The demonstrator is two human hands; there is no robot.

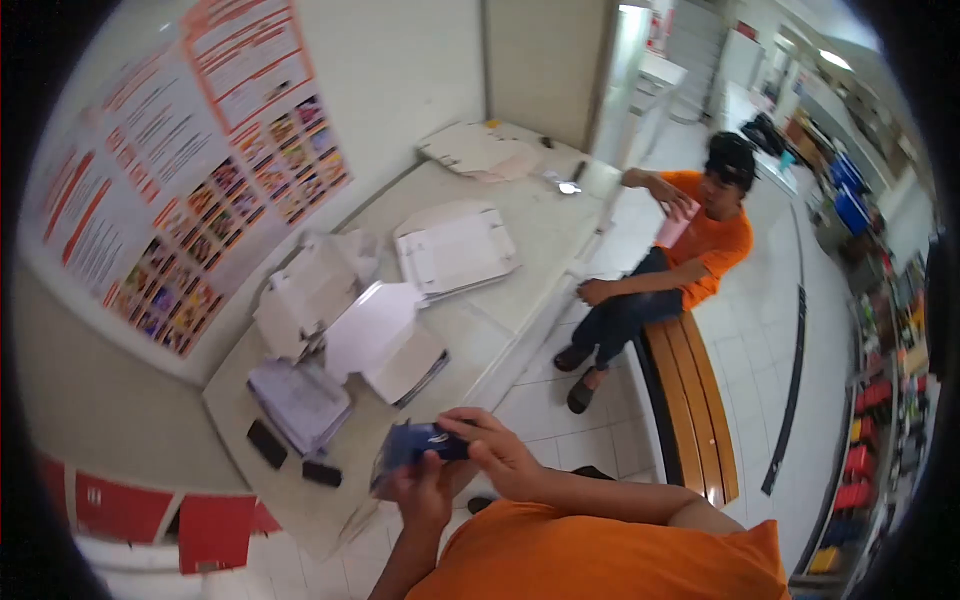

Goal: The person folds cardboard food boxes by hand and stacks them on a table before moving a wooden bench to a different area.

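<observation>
Near the front edge of the table, a small dark blue packet (418,442) with pale lettering and a shiny, see-through-looking left side is held between both my hands. My left hand (425,490) grips it from below, thumb on its face. The fingers of my right hand (495,455) are closed over its right end. What exactly the packet contains I cannot make out. Just beyond it on the table lie folded white cardboard pieces (375,335) and a plastic-wrapped stack of papers (300,400).
Two black blocks (267,444) lie on the table (490,330) at left. More white cardboard (458,245) sits farther back. A person in an orange shirt (700,235) sits on a wooden bench (690,400) to the right. Posters (190,170) cover the wall.
</observation>
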